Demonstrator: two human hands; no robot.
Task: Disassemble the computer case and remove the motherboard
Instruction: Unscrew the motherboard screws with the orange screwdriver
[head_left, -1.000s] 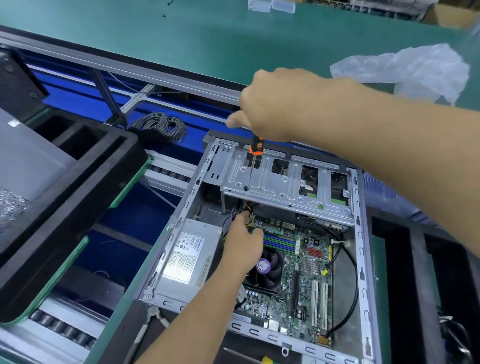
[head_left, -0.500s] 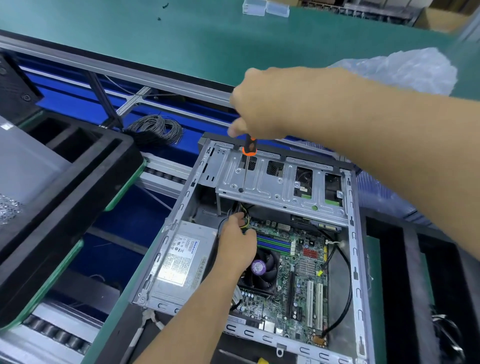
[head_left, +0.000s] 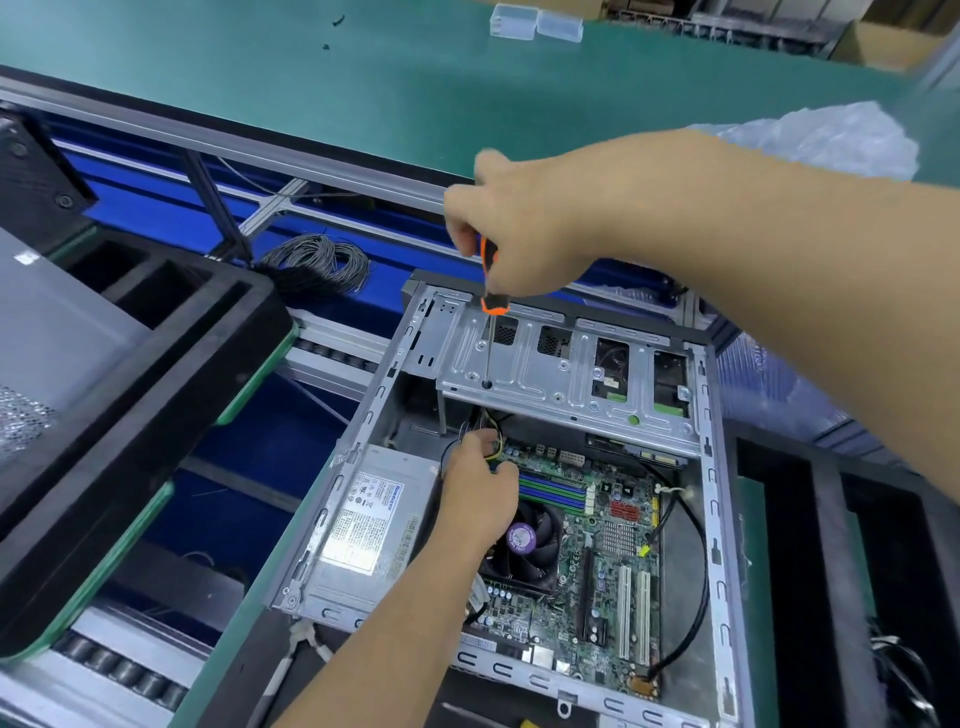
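Above drive cage, hands gripping screwdriver.

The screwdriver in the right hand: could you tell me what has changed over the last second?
The right hand has shifted its grip up the screwdriver, baring more orange handle; its tip stays at the drive cage screw. The left hand still holds the cables beside the motherboard.

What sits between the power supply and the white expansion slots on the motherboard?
In the head view, the black CPU fan with its purple centre label lies between the power supply and the white slots; the left hand overlaps its upper-left edge.
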